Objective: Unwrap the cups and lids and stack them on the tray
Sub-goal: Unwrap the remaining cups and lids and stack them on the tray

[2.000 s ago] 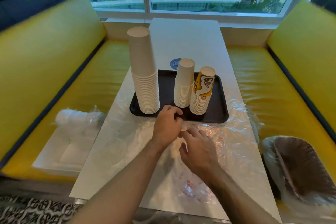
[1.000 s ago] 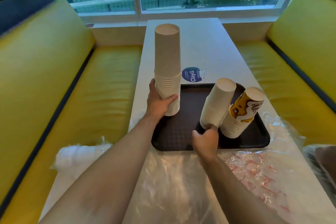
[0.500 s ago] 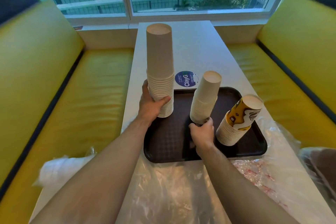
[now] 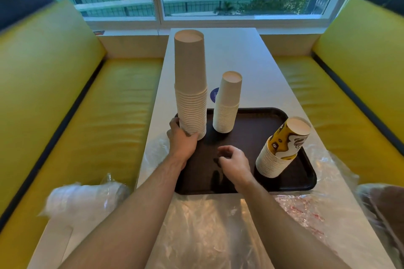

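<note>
Dark brown plastic tray [image 4: 258, 137] sits on a long white table [image 4: 247, 59], centre of view. Three inverted stacks of paper cups stand on it. Tall white cup stack [image 4: 191, 85] at the tray's 10 o'clock corner, upright, its base at the tray's left edge. Shorter white cup stack [image 4: 227, 102] just to its right, at about 12 o'clock on the tray, upright, apart from the tall one. Third stack, topped by a yellow printed cup [image 4: 284, 146], stands at 3 o'clock on the tray and leans right. Left hand [image 4: 182, 141] wraps the bottom of the tall stack, thumb on the near side, fingers round the far left side: a firm grasp. Right hand [image 4: 235, 160] hovers over bare tray at 6 o'clock, fingers loosely curled, holding nothing and touching no stack. Clear plastic wrapping [image 4: 209, 231] lies crumpled across the table from the tray's near edge toward the viewer; a patch with red print [image 4: 301, 212] lies at 5 o'clock of the tray. A blue round sticker [image 4: 214, 94] on the table shows between the two white stacks. On the yellow bench seat [image 4: 105, 116] at 8 o'clock lies a clear-wrapped bundle [image 4: 85, 199] of something white, too blurred to identify. At 4 o'clock, frame edge, a brown item in clear plastic [image 4: 384, 205], unclear.
</note>
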Demonstrator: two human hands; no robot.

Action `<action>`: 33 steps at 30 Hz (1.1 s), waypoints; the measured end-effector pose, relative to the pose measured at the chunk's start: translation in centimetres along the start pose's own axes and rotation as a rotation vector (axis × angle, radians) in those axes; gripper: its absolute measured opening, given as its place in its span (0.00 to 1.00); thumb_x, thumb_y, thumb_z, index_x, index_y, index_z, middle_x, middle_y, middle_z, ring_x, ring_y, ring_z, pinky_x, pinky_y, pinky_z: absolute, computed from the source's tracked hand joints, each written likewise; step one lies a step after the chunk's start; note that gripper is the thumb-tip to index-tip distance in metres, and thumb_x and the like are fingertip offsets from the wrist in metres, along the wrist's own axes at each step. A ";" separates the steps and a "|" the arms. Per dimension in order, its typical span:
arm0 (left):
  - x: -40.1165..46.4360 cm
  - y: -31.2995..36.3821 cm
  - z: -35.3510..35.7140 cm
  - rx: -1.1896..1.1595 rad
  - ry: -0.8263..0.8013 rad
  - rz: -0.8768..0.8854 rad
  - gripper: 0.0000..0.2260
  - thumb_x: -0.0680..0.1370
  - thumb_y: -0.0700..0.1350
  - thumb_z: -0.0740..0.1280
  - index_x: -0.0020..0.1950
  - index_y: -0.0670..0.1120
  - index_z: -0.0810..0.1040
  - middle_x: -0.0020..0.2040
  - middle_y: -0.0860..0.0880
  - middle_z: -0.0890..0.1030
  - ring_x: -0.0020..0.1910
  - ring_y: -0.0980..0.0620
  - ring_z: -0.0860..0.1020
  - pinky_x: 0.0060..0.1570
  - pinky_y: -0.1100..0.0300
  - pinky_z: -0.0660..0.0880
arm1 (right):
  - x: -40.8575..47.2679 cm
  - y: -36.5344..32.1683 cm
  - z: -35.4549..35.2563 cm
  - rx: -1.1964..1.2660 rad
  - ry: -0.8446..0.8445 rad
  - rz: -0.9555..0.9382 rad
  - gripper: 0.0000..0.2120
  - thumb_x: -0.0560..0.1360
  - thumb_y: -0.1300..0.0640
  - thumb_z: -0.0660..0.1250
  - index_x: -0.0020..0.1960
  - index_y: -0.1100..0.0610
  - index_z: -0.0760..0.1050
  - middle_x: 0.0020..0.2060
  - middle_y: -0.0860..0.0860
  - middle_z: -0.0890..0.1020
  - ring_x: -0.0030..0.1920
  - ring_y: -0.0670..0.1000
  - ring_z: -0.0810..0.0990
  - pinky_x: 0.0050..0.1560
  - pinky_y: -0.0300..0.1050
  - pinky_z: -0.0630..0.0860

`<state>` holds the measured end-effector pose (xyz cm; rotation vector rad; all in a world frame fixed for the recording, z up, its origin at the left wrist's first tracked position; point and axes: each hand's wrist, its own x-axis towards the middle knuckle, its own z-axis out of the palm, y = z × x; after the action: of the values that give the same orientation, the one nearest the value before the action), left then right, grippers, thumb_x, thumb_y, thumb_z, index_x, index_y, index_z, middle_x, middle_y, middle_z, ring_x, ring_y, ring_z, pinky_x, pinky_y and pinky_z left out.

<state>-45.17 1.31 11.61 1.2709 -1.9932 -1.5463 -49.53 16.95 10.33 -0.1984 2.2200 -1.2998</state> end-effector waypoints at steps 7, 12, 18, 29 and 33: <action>-6.1 -1.7 -0.4 0.126 0.007 -0.024 0.25 0.79 0.38 0.69 0.74 0.49 0.67 0.72 0.45 0.65 0.62 0.47 0.73 0.62 0.57 0.72 | -4.2 1.2 -0.6 -0.247 -0.135 -0.230 0.13 0.80 0.63 0.65 0.60 0.50 0.80 0.51 0.43 0.81 0.48 0.39 0.79 0.39 0.27 0.75; -11.5 -3.8 -2.9 0.188 0.003 0.064 0.17 0.78 0.37 0.69 0.65 0.48 0.77 0.64 0.47 0.74 0.62 0.50 0.75 0.65 0.57 0.73 | -7.0 0.5 0.4 -0.319 -0.266 -0.350 0.14 0.80 0.64 0.65 0.60 0.49 0.80 0.51 0.43 0.82 0.50 0.38 0.80 0.41 0.26 0.74; -16.8 -7.8 -9.0 0.193 0.166 0.053 0.14 0.77 0.37 0.69 0.61 0.47 0.78 0.62 0.49 0.74 0.58 0.51 0.75 0.63 0.56 0.73 | -10.7 -1.2 4.7 -0.380 -0.452 -0.441 0.15 0.77 0.65 0.64 0.58 0.51 0.80 0.47 0.45 0.83 0.48 0.42 0.81 0.44 0.29 0.75; -15.6 -16.3 -21.2 0.291 0.228 0.007 0.14 0.77 0.38 0.68 0.62 0.48 0.77 0.64 0.48 0.73 0.62 0.49 0.74 0.59 0.62 0.68 | -13.8 -3.2 18.9 -0.479 -0.491 -0.518 0.24 0.72 0.63 0.70 0.68 0.56 0.75 0.59 0.54 0.80 0.54 0.53 0.80 0.53 0.38 0.73; -12.2 -19.8 -25.5 0.619 0.124 -0.012 0.26 0.78 0.42 0.66 0.76 0.50 0.68 0.78 0.48 0.63 0.77 0.46 0.60 0.74 0.51 0.60 | -12.4 -3.4 25.3 -0.570 -0.479 -0.477 0.37 0.70 0.58 0.74 0.76 0.55 0.64 0.71 0.56 0.67 0.69 0.60 0.69 0.67 0.51 0.71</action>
<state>-11.68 -5.11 6.41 1.5412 -2.4749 -0.8371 -26.28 0.74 8.39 -1.1781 2.1122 -0.6775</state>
